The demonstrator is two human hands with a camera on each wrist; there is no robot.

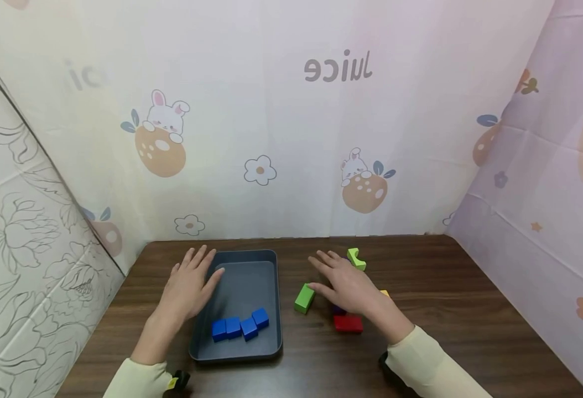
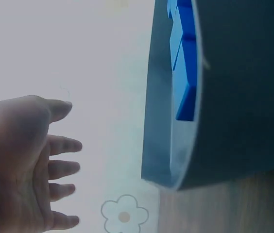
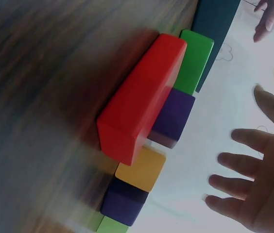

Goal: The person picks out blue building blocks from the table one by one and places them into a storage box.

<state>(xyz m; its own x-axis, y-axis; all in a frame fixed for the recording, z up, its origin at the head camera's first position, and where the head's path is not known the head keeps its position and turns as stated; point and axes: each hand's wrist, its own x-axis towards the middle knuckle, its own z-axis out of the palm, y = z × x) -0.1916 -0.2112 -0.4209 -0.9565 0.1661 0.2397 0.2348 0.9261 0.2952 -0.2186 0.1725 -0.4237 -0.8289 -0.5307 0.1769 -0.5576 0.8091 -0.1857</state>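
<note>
Four blue blocks [image 1: 239, 326] were held in the grey tray [image 1: 271, 265]; both hands' fingers were spread, nothing gripped.

Beyond both hands, a pale backdrop sheet [image 1: 281, 121] printed with rabbits on orange fruit, small flowers and the mirrored word "Juice". Off to the left of the left hand, a cream panel [image 1: 17, 249] drawn over with grey line-work blossoms, meeting the backdrop at a slanted dark seam. To the right of the right hand, a lilac cloth [image 1: 545, 210], creased, with faint fruit and star prints. Under the hands, a dark brown wood-grain table [image 1: 470, 309]. Soft, even lighting throughout, without hard shadows.
</note>
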